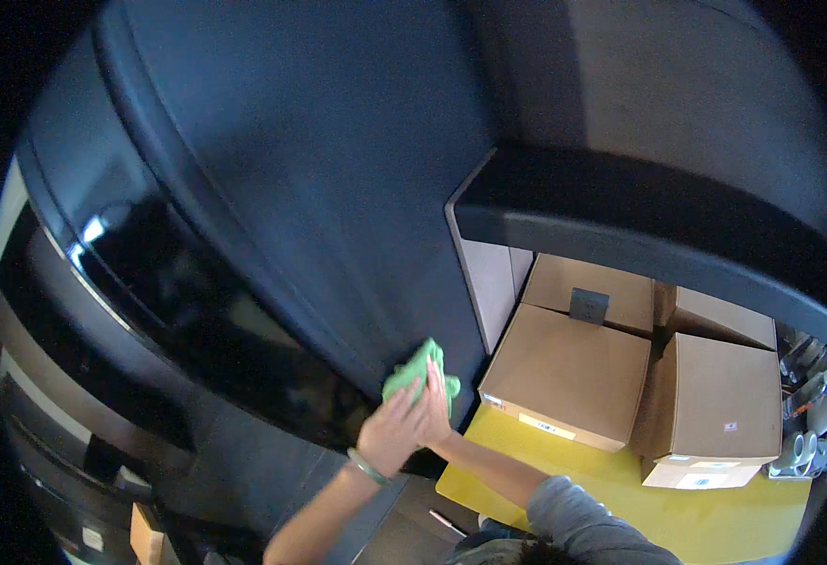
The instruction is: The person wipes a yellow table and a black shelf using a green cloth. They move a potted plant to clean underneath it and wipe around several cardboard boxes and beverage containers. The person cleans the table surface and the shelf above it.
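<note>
A crumpled green cloth (pixel 413 367) lies against the lower part of a large dark panel (pixel 329 183), the side of a tall cabinet or appliance. My right hand (pixel 435 413), its fingers stretched out, presses the cloth to that surface. From the left, my left hand (pixel 394 431) comes in with a pale band (pixel 367 467) at the wrist. Its fingers rest on the cloth and overlap my right hand. Part of the cloth is hidden beneath both hands. Close to their left runs the panel's glossy black front edge (pixel 244 332).
Several cardboard boxes (pixel 569 367) stand on a yellow tabletop (pixel 526 459) to the right, below a thick dark shelf (pixel 632 212). A small dark square object (pixel 589 306) sits on the boxes. White cups (pixel 798 452) stand at far right. A pen-like object (pixel 447 522) lies low down.
</note>
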The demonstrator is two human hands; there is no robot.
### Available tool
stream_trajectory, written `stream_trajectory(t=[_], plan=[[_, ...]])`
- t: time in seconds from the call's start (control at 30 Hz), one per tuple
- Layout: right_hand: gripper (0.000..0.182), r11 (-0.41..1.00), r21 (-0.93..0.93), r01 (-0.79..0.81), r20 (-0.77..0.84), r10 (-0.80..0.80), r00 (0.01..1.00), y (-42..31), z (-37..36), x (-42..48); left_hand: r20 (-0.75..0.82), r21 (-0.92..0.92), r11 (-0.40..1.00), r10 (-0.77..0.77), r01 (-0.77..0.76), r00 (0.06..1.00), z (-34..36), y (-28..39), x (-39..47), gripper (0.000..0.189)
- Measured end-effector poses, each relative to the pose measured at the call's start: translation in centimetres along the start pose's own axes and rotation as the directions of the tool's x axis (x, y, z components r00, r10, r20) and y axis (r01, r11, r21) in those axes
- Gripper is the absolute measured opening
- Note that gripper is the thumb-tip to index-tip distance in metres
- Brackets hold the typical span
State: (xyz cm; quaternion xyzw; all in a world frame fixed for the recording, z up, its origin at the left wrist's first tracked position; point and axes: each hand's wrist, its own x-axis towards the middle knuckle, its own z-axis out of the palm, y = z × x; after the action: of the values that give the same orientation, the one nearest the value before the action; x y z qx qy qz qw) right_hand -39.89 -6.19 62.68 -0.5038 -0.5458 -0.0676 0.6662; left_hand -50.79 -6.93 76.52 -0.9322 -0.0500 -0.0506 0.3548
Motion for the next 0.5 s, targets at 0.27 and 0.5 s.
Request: stream_trajectory(t=[0.27, 0.5], plan=[[0.084, 0.981, 0.088, -0.174, 0.014, 0.173, 0.985, 2.8, 0.6, -5.0, 0.030, -0.231, 0.964, -0.131, 0.134, 0.991, 4.9, 5.0, -0.9, 0.034], [0.087, 0.922, 0.213, 0.325, -0.127, -0.304, 0.944, -10.4, -1.0, 15.9, -0.284, -0.302, 0.663, -0.749, 0.685, 0.599, -8.2, 0.9, -2.4, 0.036]])
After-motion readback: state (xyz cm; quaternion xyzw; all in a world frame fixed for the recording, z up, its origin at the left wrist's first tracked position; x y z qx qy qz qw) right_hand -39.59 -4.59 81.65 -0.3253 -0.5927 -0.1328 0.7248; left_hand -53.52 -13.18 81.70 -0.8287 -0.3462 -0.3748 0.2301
